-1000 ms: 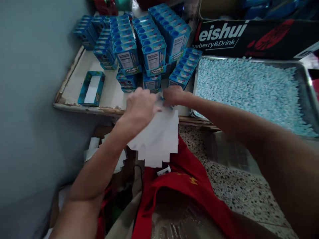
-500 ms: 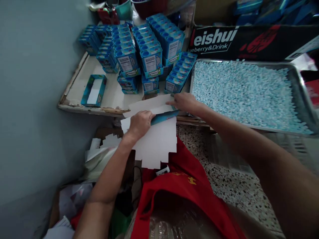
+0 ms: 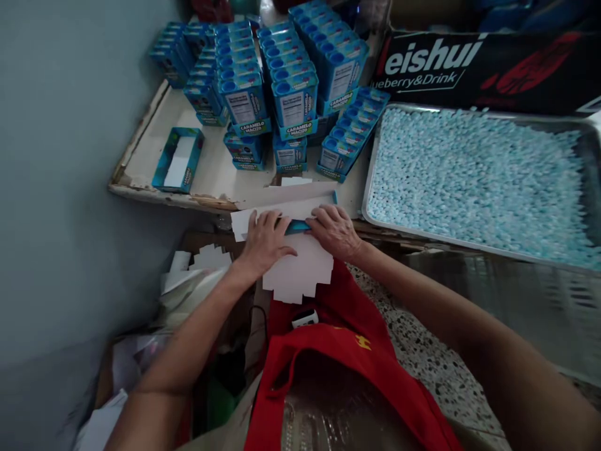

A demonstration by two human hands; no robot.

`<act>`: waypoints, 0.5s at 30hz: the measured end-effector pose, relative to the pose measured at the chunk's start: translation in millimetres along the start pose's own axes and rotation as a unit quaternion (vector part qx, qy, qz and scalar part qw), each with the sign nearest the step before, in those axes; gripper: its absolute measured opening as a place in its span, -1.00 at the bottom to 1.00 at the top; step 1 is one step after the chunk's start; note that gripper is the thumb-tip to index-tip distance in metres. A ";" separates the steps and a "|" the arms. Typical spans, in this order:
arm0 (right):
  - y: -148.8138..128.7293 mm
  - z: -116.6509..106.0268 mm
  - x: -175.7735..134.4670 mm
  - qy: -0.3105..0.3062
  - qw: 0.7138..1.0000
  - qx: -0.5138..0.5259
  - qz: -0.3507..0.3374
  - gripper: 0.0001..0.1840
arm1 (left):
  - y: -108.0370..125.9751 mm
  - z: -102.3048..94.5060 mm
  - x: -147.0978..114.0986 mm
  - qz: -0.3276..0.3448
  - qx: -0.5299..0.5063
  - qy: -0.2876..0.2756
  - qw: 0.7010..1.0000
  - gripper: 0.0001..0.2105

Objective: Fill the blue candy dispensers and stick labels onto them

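Observation:
A partly folded cardboard box (image 3: 293,206), white inside and blue outside, lies across the table's front edge. My left hand (image 3: 267,243) grips its near wall from the left, fingers over the rim and thumb stretched out below. On the same wall, further right, the curled fingers of my right hand (image 3: 335,232) press down. A strip of the blue outer face shows between the hands. Under them, over my lap, rests a flat white cardboard blank (image 3: 300,272) with notched edges. My palms hide part of the folded wall.
A folded blue tray (image 3: 195,161) stands on the worn white table (image 3: 136,164), left of stacked blue candy packs (image 3: 293,100). To the right are a metal tray (image 3: 436,241) of pale blue candies (image 3: 469,181) and a black carton (image 3: 493,72). A red bag (image 3: 338,351) covers my lap.
My right hand has come down from the box's far right end to its near wall, beside my left hand. The left fingers have spread along that wall. The view has shifted slightly.

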State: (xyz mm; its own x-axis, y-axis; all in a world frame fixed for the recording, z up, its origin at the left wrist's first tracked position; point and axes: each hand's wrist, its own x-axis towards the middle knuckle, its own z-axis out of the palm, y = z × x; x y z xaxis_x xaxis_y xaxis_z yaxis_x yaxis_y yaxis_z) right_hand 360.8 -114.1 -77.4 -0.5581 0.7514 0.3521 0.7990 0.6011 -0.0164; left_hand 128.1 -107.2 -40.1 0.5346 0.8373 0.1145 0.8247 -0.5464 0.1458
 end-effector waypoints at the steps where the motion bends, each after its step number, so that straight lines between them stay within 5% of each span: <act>1: 0.7 -2.2 1.9 0.003 1.000 -0.002 0.009 -0.69 | 1.7 7.5 -7.5 -0.001 0.018 0.023 1.000 -0.49; 7: 4.2 -7.4 14.8 -0.034 0.998 -0.023 0.042 -0.68 | -2.7 39.9 1.3 -0.012 0.046 0.099 0.994 -0.72; 15: 12.1 -15.7 24.7 -0.100 0.994 -0.024 0.034 -0.69 | -2.7 25.0 25.7 0.007 0.060 0.019 0.998 -0.53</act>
State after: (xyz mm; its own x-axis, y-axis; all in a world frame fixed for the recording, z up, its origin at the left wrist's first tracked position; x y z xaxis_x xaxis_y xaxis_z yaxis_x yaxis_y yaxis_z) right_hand 360.2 -92.6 -54.3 -0.5320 0.8316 0.1595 0.8434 0.5371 0.0127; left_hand 144.2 -83.8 -62.1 0.5398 0.8276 0.1539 0.8352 -0.5494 0.0254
